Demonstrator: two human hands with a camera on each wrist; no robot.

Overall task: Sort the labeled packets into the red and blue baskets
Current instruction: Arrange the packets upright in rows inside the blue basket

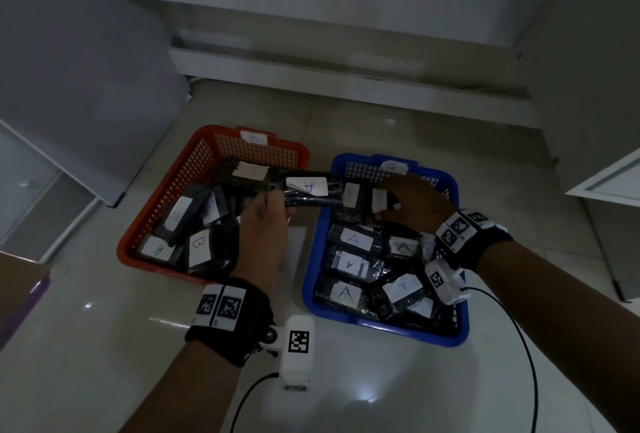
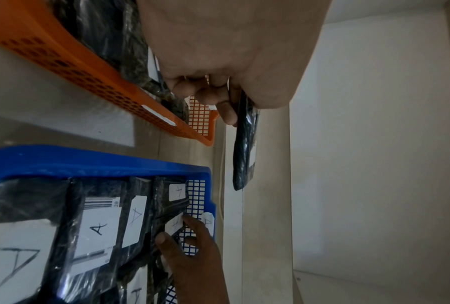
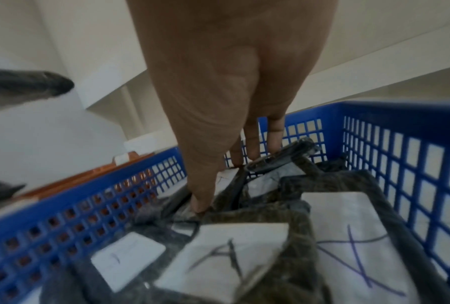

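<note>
Glossy pale tiled floor, white cabinets behind. Red basket, tagged B, left; blue basket, tagged A, just beside it on the right. Both hold black packets with white labels: B packets in red, A packets in blue. Left hand: grip curled round one end of a black packet labelled A, held between the two baskets' far ends. Right hand: fingers extended, grip wide, pressing upright packets at the blue basket's far wall.
</note>
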